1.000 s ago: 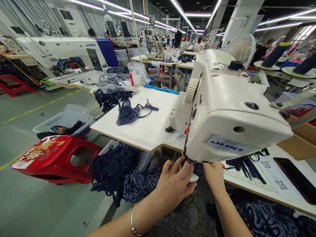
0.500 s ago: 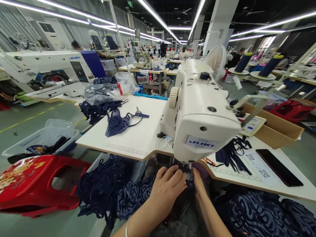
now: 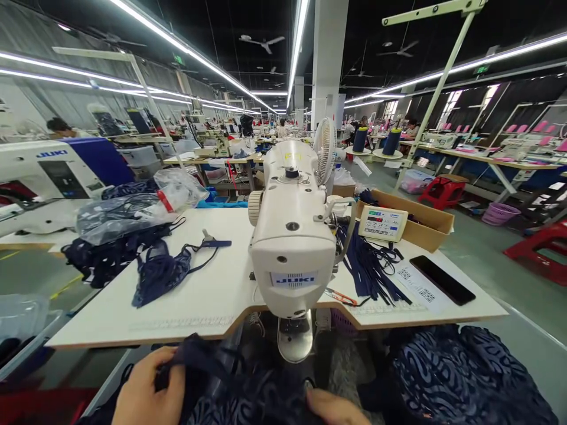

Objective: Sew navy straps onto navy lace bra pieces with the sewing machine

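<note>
My left hand (image 3: pixel 150 386) is closed on a navy bra (image 3: pixel 252 389), pinching a dark band of it between thumb and fingers at the lower left. At the bottom edge, part of my right hand (image 3: pixel 336 407) grips the bra's right side; most of that hand is out of frame. The bra is bunched and slightly blurred, its swirl pattern partly showing. Just beyond it stands a white sewing machine (image 3: pixel 292 254), its metal bed plate (image 3: pixel 295 339) bare. Another navy bra (image 3: pixel 162 268) lies on the white tabletop (image 3: pixel 221 218) to the left.
Right of the machine lie navy straps (image 3: pixel 367 265), orange-handled snips (image 3: pixel 341 297), a phone (image 3: pixel 443 279) and a control panel (image 3: pixel 381 224) before a cardboard box (image 3: pixel 429 227). Patterned navy garments (image 3: pixel 469 372) are heaped at lower right. Bagged garments (image 3: pixel 119 215) sit at left.
My hands have come away from under the machine's needle area, back toward me and apart, with the bra between them. The view has turned right and tilted up.
</note>
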### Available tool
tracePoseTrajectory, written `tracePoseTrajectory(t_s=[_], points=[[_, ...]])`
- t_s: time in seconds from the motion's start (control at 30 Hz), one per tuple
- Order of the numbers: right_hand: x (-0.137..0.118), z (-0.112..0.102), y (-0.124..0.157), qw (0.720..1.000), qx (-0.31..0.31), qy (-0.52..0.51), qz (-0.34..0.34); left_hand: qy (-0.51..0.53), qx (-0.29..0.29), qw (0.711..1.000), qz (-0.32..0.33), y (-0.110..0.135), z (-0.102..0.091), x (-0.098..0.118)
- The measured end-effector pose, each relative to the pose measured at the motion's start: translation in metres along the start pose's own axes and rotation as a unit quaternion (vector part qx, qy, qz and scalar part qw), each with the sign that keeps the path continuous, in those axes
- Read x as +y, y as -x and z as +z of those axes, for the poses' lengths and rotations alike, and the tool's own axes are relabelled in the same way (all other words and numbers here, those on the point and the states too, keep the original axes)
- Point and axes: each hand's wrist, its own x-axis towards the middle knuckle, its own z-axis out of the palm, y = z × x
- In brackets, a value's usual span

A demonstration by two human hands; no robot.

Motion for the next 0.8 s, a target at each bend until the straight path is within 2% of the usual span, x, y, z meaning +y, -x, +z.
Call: tracePoseTrajectory(t_s=[0.07, 0.13, 0.2, 0.23, 0.3, 0.37, 0.47, 0.53, 0.6, 0.73, 0.8], points=[[-0.015, -0.021, 0.015, 0.992, 0.077, -0.09, 0.035, -0.045, -0.124, 0.991, 0.014, 0.002, 0.011, -0.012], [-0.036, -0.037, 0.027, 0.985, 0.107, -0.129, 0.051, -0.036, -0.229, 0.971, 0.059, 0.015, 0.027, -0.009], [-0.059, -0.041, 0.034, 0.976, 0.132, -0.161, 0.057, 0.033, -0.325, 0.933, 0.15, 0.036, 0.042, 0.014], [-0.069, -0.039, 0.037, 0.969, 0.156, -0.187, 0.044, 0.078, -0.351, 0.909, 0.208, 0.047, 0.047, 0.031], [-0.086, -0.026, 0.04, 0.955, 0.203, -0.216, -0.005, 0.127, -0.341, 0.884, 0.294, 0.067, 0.052, 0.071], [-0.095, -0.01, 0.041, 0.952, 0.223, -0.204, -0.051, 0.133, -0.338, 0.856, 0.367, 0.08, 0.052, 0.107], [-0.095, 0.007, 0.043, 0.953, 0.267, -0.122, -0.074, 0.093, -0.297, 0.865, 0.394, 0.085, 0.053, 0.14], [-0.09, 0.012, 0.045, 0.947, 0.311, -0.027, -0.082, 0.065, -0.283, 0.867, 0.405, 0.088, 0.056, 0.145], [-0.086, 0.014, 0.047, 0.937, 0.328, 0.081, -0.091, 0.051, -0.288, 0.858, 0.423, 0.093, 0.059, 0.143], [-0.087, 0.013, 0.047, 0.921, 0.261, 0.256, -0.133, 0.038, -0.299, 0.84, 0.452, 0.106, 0.062, 0.136], [-0.091, 0.007, 0.041, 0.905, 0.223, 0.329, -0.151, 0.027, -0.307, 0.839, 0.448, 0.109, 0.059, 0.136]])
